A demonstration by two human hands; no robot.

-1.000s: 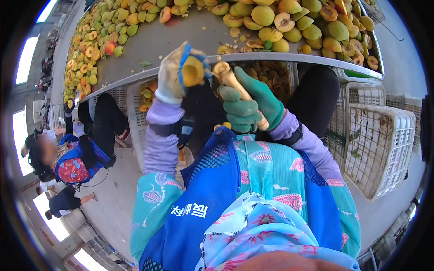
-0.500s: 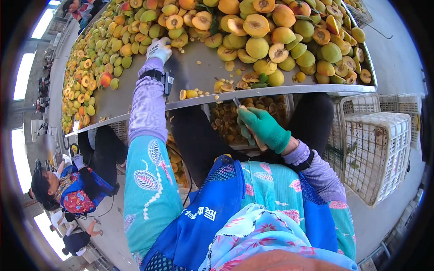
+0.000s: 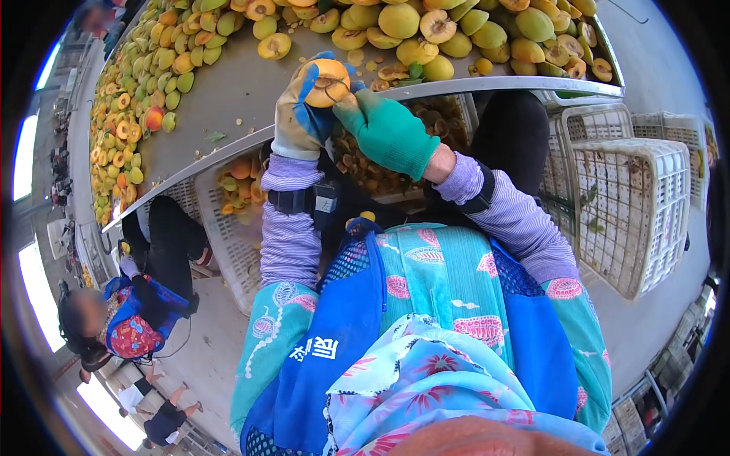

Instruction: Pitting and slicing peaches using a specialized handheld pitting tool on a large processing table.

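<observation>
The left hand (image 3: 298,114), in a white and blue glove, holds a fruit half (image 3: 328,79) with its cut face turned toward the wearer. The right hand (image 3: 388,133), in a green glove, is closed narrowly around a tool (image 3: 340,95); the glove hides most of the handle, and the thin, dark, curved tip lies against the cut face. Both hands are close together at the near edge of the bench (image 3: 251,80), with the fruit half just beyond the fingers of the right hand. On the bench, a left pile (image 3: 152,83) of fruit runs along the far left side, and a right pile (image 3: 487,38) of whole and halved fruit fills the far right. A single half (image 3: 274,45) lies cut face up between the piles. A green leaf (image 3: 216,137) rests near the near edge, left of the hands. Below this edge, a left crate (image 3: 228,262) contains fruit. Well to the right, a white crate (image 3: 631,216) stands tilted in view. At far left, a co-worker (image 3: 141,323) sits alongside the bench.
</observation>
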